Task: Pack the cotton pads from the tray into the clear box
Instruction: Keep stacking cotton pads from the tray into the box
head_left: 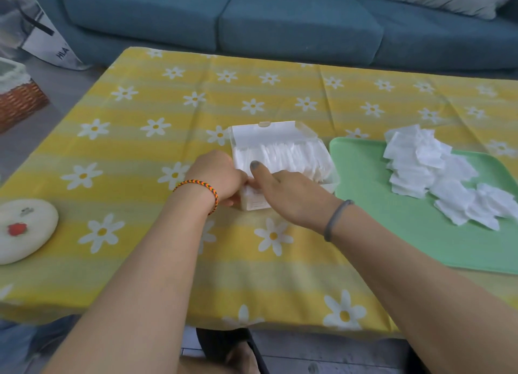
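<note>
Faintly, "HLA" on leaning board (62, 54)

The table (168, 115) carries a cloth of yellow stripes, pale and deeper, printed with white daisies with yellow hearts. The tray (392, 233) is mint green, and the cotton pads (429, 166) on it are white. The clear box (330, 177) looks white from the pads inside. The sofa (280, 31) is teal blue. The left hand (221, 177) has a wrist cord braided in orange, yellow and black; the right hand (291, 188) has a grey band. The round dish (22, 230) is cream with a red mark. The basket (19, 104) is brown wicker.
</note>
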The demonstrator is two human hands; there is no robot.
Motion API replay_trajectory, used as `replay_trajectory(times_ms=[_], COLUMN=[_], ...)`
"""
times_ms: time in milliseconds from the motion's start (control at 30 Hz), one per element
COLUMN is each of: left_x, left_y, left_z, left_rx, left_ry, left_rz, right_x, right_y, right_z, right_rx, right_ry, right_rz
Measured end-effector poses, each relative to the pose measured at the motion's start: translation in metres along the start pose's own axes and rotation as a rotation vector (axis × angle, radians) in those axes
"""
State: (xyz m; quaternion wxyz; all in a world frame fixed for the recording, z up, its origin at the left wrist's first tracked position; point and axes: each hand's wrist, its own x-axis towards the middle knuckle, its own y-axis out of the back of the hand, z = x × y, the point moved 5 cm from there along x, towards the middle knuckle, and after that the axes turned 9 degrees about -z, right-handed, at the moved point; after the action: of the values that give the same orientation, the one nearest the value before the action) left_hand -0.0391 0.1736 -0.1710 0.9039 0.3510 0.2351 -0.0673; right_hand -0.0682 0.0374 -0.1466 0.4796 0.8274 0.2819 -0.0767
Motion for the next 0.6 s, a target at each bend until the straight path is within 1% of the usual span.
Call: replay_trajectory(times_ms=[33, 133, 167, 200, 233, 267, 300, 333, 433, 500, 600], left_x=[0.0, 0.0, 0.0, 0.0, 0.0, 0.001, 0.003, 0.005, 0.01, 0.015, 0.021], left_y=[0.0, 0.002, 0.002, 0.004, 0.006, 0.007, 0.007, 0.007, 0.001, -0.001, -0.001], left_z=[-0.001, 0.0, 0.002, 0.004, 0.006, 0.006, 0.005, 0.005, 0.004, 0.004, 0.004], left_rx=[0.006, 0.028, 0.021, -0.005, -0.04, -0.065, -0.062, -0.038, 0.084, 0.162, 0.257], left_ry=[0.001, -0.004, -0.023, -0.042, -0.061, -0.071, -0.075, -0.074, -0.091, -0.094, -0.047], left_rz=[0.01, 0.01, 0.01, 0.008, 0.015, 0.024, 0.033, 0.04, 0.074, 0.106, 0.128], right_x=[0.002, 0.0, -0.002, -0.002, -0.001, -0.001, 0.002, 0.006, 0.017, 0.023, 0.031], right_y=[0.001, 0.005, 0.008, 0.013, 0.02, 0.024, 0.025, 0.021, 0.002, -0.002, -0.001], right_z=[0.001, 0.002, 0.002, 0.005, 0.008, 0.011, 0.013, 0.012, 0.015, 0.016, 0.014], right_rx=[0.006, 0.034, 0.064, 0.117, 0.181, 0.193, 0.139, 0.044, -0.216, -0.289, -0.357], right_ry=[-0.014, -0.003, 0.022, 0.049, 0.079, 0.112, 0.15, 0.186, 0.195, 0.181, 0.128], right_rz=[0.0, -0.091, -0.051, 0.05, 0.187, 0.296, 0.343, 0.326, 0.157, 0.124, 0.072])
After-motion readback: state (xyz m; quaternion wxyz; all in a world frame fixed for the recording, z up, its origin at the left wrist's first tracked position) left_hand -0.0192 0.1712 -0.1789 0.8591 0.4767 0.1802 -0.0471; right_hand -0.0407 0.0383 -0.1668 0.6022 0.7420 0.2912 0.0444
